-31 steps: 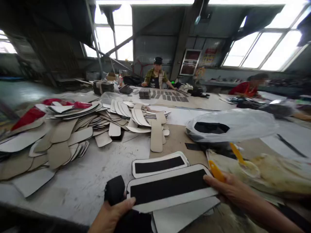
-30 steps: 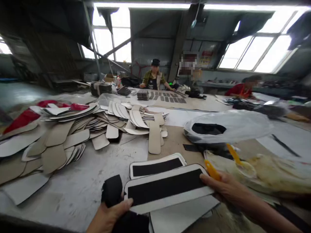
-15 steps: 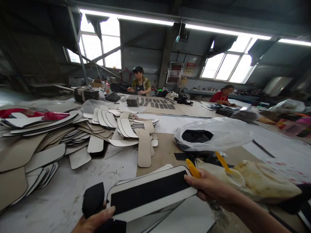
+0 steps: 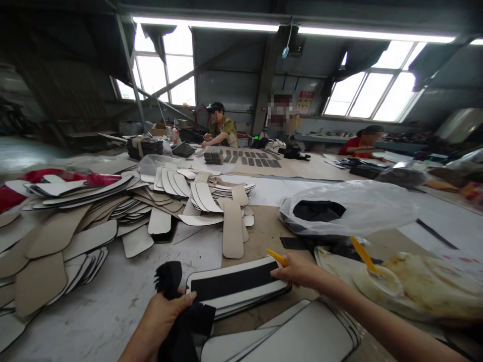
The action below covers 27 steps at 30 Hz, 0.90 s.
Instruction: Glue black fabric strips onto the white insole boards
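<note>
A white board [image 4: 241, 304] with a black fabric strip [image 4: 234, 281] along its top face lies over similar boards in front of me. My left hand [image 4: 162, 309] has its thumb on the board's left end and clutches black fabric strips [image 4: 192, 322]. At the right end, my right hand [image 4: 298, 270] presses its fingers on the board and strip, with a yellow spatula [image 4: 276, 258] held in the same grip. Closer to me is another stack of white boards [image 4: 302, 334]. A second yellow spatula [image 4: 364, 255] stands in a pale tub [image 4: 381, 284] to the right.
Loose beige and white boards [image 4: 41, 281] pile up on the left. A clear plastic bag [image 4: 377, 206] with black material sits at the right. Across the table, a person in a green top [image 4: 226, 131] works beside dark pieces; another in red [image 4: 354, 146] sits farther right.
The board has gone forward and down onto the stack, uncovering the boards nearer me. Both hands moved with it. The spatula in my right hand now points more to the left.
</note>
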Motion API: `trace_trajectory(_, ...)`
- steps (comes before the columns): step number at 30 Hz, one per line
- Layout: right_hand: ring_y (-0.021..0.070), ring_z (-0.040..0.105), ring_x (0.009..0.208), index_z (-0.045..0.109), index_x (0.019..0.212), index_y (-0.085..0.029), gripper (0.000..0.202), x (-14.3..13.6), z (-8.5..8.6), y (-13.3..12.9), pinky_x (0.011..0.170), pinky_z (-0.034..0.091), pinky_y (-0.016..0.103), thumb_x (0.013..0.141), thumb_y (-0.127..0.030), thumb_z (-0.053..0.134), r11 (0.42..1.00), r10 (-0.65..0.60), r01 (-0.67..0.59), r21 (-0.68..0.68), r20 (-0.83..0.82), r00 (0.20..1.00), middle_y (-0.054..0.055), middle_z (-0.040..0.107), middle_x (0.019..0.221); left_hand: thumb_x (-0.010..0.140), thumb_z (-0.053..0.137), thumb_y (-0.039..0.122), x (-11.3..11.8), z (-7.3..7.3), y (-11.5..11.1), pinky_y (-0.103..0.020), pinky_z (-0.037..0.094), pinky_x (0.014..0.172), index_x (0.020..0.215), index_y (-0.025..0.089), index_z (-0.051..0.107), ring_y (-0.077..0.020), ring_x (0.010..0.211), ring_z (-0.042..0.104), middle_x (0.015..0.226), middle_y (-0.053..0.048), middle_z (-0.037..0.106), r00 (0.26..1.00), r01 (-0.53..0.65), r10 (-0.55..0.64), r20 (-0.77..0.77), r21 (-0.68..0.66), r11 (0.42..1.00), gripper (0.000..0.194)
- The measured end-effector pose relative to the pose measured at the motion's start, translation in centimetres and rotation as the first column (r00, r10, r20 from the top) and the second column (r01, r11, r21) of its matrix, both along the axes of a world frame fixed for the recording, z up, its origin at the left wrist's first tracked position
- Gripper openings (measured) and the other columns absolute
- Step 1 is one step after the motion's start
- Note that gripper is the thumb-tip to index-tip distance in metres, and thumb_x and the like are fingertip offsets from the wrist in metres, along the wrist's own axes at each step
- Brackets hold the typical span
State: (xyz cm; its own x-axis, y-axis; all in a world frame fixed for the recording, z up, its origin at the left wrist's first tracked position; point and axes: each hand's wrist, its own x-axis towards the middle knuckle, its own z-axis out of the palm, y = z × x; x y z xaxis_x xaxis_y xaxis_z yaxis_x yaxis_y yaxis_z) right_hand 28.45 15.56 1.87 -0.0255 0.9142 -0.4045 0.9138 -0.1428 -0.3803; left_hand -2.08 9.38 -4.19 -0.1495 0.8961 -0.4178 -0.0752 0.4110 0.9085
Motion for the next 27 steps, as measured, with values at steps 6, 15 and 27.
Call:
trace_trajectory(6,0.0306,0.057,0.086,0.058,0.082,-0.010,0.031,-0.1,1.9,-1.1,0.066,0.034,0.033,0.082,-0.040,0.048,0.958,0.081,-0.172,0.230,0.358,0.930,0.017,0.060,0.087,0.060,0.069,0.050,-0.9,3.5,-2.5,-0.020,0.037,0.058,0.079,0.012,0.050,-0.0106,0.063,0.049,0.067,0.000,0.055,0.999,-0.048,0.048,-0.013,0.048,0.998,0.046)
trace_trajectory(15,0.0070,0.033,0.055,0.053,0.075,-0.013,0.041,-7.0,6.7,-8.1,0.050,0.025,0.020,0.082,-0.052,0.046,0.881,0.473,-0.433,0.192,-0.322,0.820,-0.002,0.042,0.061,0.063,0.069,0.047,0.9,9.0,-7.9,-0.018,0.040,0.057,0.082,0.015,0.047,-0.0089,0.062,0.049,0.065,0.004,0.053,0.994,-0.086,0.078,0.079,0.104,0.991,0.043)
trace_trajectory(27,0.0091,0.041,0.056,0.053,0.075,-0.014,0.062,-3.9,4.1,-14.8,0.050,0.033,0.021,0.084,-0.068,0.023,0.844,0.012,0.312,0.436,-0.598,0.801,0.003,0.044,0.064,0.055,0.070,0.050,4.9,0.6,-13.3,-0.025,0.042,0.061,0.071,0.014,0.052,-0.0156,0.062,0.051,0.062,-0.002,0.055,0.991,-0.007,0.009,-0.130,0.012,1.000,0.044)
